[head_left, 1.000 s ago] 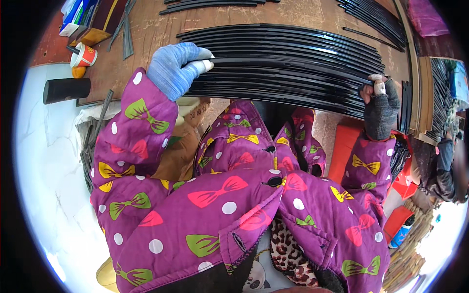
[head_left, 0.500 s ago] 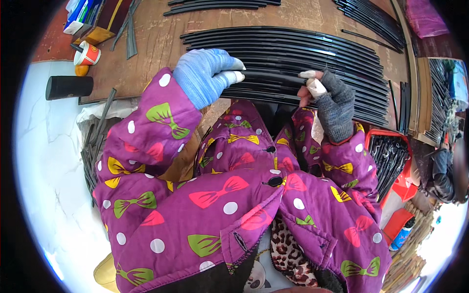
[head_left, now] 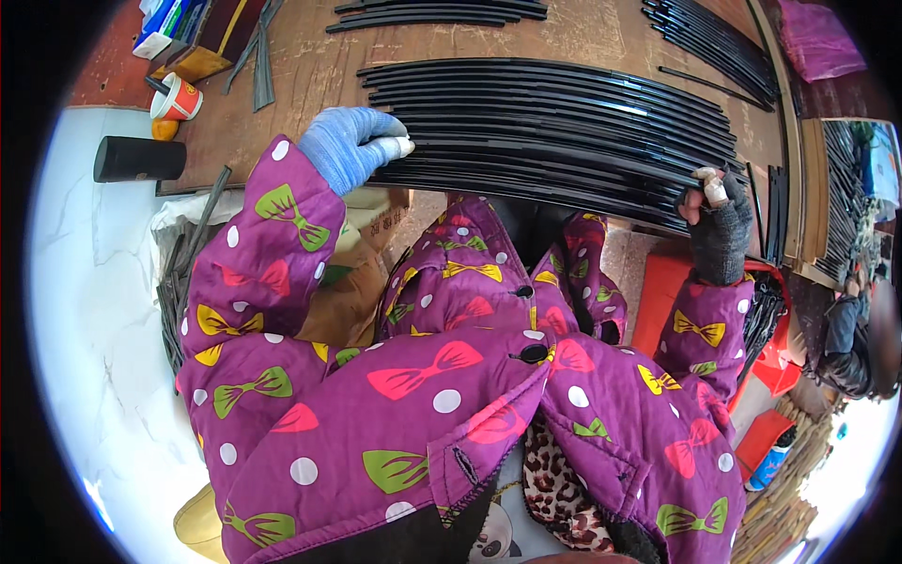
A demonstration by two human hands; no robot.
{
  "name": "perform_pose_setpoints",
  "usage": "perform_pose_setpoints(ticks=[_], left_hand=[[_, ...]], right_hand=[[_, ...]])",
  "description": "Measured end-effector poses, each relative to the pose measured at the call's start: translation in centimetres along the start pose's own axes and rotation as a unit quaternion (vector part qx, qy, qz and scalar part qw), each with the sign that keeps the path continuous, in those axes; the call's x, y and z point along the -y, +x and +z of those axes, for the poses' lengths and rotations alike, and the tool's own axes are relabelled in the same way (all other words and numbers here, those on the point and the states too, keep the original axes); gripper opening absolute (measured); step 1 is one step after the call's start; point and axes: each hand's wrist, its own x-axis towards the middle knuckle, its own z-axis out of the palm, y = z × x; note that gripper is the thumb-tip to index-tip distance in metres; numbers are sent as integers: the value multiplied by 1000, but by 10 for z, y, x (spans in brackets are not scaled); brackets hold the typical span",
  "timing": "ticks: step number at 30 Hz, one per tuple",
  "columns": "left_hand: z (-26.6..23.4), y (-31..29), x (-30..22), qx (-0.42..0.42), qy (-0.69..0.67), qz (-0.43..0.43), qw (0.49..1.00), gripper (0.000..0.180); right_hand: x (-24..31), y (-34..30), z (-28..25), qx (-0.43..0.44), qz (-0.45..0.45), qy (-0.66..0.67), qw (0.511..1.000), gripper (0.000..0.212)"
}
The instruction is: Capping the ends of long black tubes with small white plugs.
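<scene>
My left hand point(head_left: 352, 148), in a light blue knitted glove with white-wrapped fingertips, is closed in a pinch at the left end of a flat black strip point(head_left: 554, 162). At the strip's right end my right hand point(head_left: 722, 226), in a dark grey fingerless glove with wrapped fingertips, is closed with thumb and fingers together. The strip lies along the near part of a wide row of long, thin black strips point(head_left: 545, 99) on the wooden table point(head_left: 319, 66). My fingers partly hide both its ends.
More black strips lie at the table's far edge point(head_left: 442, 13) and far right point(head_left: 714, 52). A red-and-white cup point(head_left: 178, 97), an orange fruit point(head_left: 164, 129) and a black cylinder point(head_left: 139, 159) are at left. A red bin point(head_left: 662, 296) stands below my right arm; another person point(head_left: 846, 334) is at right.
My hands have spread apart: the left moved left, the right moved right and slightly nearer me, out to the ends of the row. The view has shifted slightly.
</scene>
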Motion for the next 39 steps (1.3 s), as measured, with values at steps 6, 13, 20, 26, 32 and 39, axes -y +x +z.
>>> perform_pose_setpoints(ticks=[6, 13, 20, 26, 32, 39], left_hand=[[2, -3, -2, -7, -99, -36, 994, 18], [4, -9, -5, -36, -125, -12, 991, 16], [-3, -6, -8, 35, -134, -91, 986, 16], [2, -7, -4, -24, -139, -50, 989, 17], [4, -8, -4, -40, -125, 41, 991, 15], [-7, -9, 2, -7, -178, -53, 983, 13]], right_hand=[[-8, -4, -10, -35, 9, 13, 999, 20], [-10, -3, -10, -20, -5, 23, 1000, 22], [-13, -3, -10, -29, 2, 13, 999, 22], [-16, -4, -9, -37, -4, 0, 999, 22], [-18, -5, -11, -50, -2, 20, 999, 20], [-5, -18, -40, -69, -38, -46, 996, 21]])
